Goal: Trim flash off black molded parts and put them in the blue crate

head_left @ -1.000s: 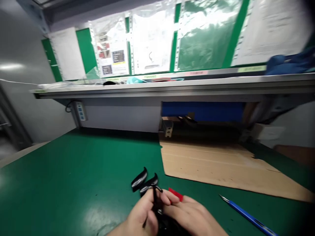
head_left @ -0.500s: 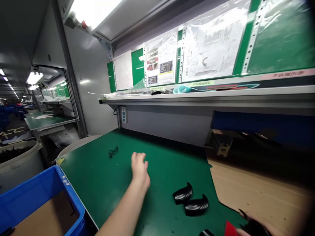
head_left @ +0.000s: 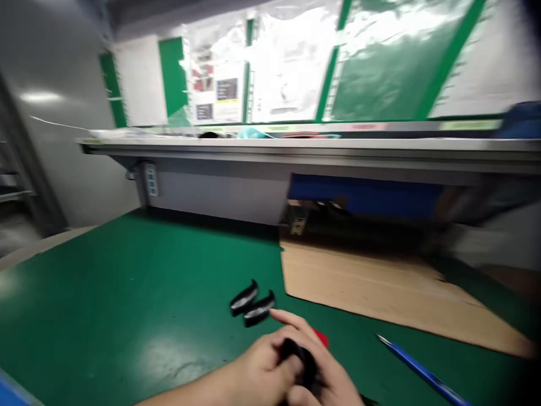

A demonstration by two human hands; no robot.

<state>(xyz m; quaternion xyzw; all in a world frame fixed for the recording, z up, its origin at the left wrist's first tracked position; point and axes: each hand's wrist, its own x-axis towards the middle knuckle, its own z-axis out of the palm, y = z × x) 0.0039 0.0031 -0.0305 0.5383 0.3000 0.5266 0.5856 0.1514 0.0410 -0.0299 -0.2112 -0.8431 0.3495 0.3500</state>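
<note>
A green tabletop (head_left: pixel 127 293) fills the lower half of the frame, with glare patches at the lower left. A cardboard sheet (head_left: pixel 380 293) lies flat on it at centre right. Across the middle runs a grey metal shelf (head_left: pixel 296 149), blurred. Below it, left of centre, a power strip (head_left: pixel 151 180) hangs on a grey panel (head_left: pixel 220 192); to the right a blue bin (head_left: pixel 367 196) sits in shadow under the shelf. Above the shelf a green board (head_left: pixel 380 62) carries papers in clear sleeves (head_left: pixel 291 62). A grey wall (head_left: pixel 54 129) stands at the left, with a bright reflection on it.
</note>
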